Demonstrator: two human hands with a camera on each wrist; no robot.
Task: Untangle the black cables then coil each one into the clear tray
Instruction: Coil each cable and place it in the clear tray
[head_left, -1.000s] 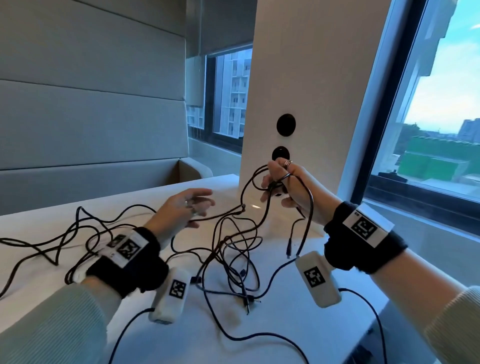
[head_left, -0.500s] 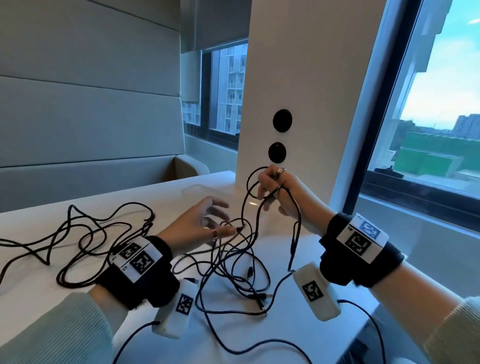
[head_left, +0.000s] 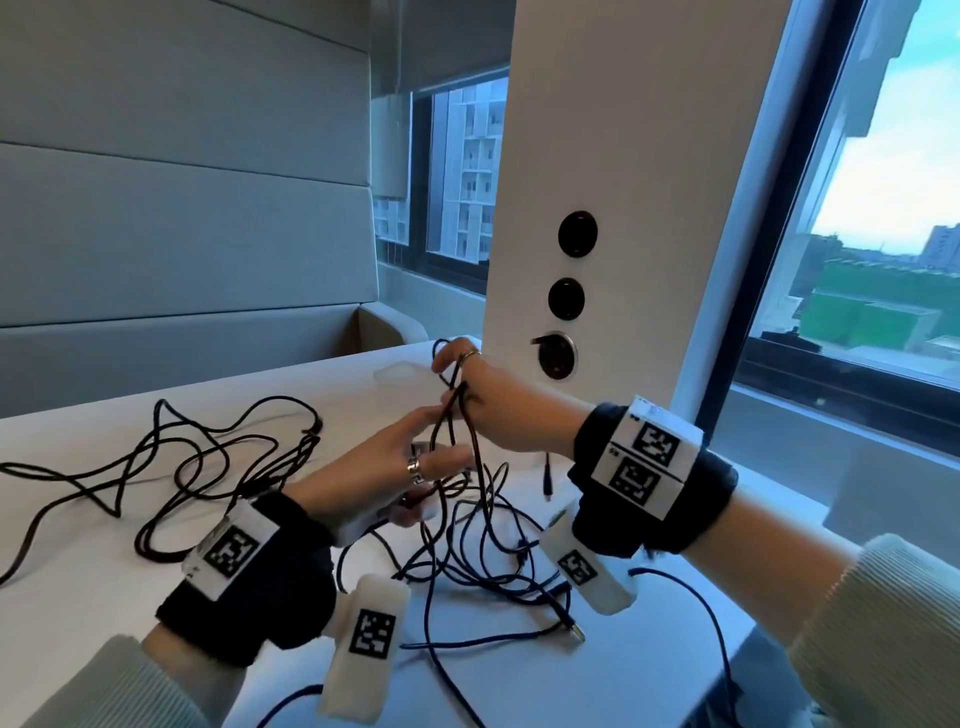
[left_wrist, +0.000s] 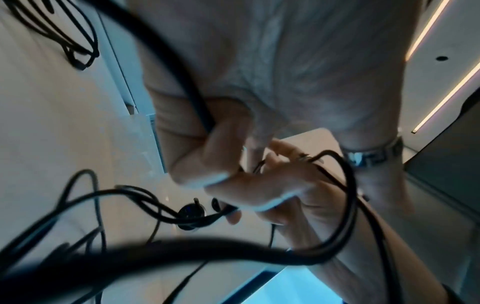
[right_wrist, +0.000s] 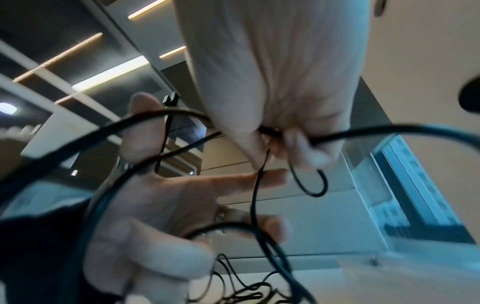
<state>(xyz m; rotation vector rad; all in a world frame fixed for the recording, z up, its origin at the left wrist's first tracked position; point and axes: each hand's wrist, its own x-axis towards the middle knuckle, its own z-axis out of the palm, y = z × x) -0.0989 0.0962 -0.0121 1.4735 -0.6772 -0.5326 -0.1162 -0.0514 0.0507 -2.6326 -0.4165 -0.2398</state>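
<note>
Black cables (head_left: 467, 530) heaped in a knot on the white table (head_left: 613, 670), between the two wrists; a second loose sprawl (head_left: 208, 462) lying well apart to the left, also on the table. Right hand (head_left: 488, 400) raised above the knot, fingers and thumb pinching a small loop of strands, several lengths hanging straight down from the pinch into the heap. Left hand (head_left: 384, 478) just below and beside it, fingers spread and fairly straight, threaded among the hanging strands; from the left wrist view one strand seems to run under the thumb, but whether held or merely touched cannot be told through the blur. Clear tray (head_left: 410, 370) apparently the faint glassy outline at the far edge of the table, behind the hands; holding nothing, as far as can be seen. Step in hand, judged from this: separating one cable from the tangle, no coiling begun. Best done by keeping the raised pinch steady and high, sliding the spread fingers down a single strand to find where it crosses the others, then feeding the free plug end (head_left: 546, 475) back through each crossing rather than tugging. Pulling hard likely to tighten the knot and drag the heap toward the table edge on the right.
</note>
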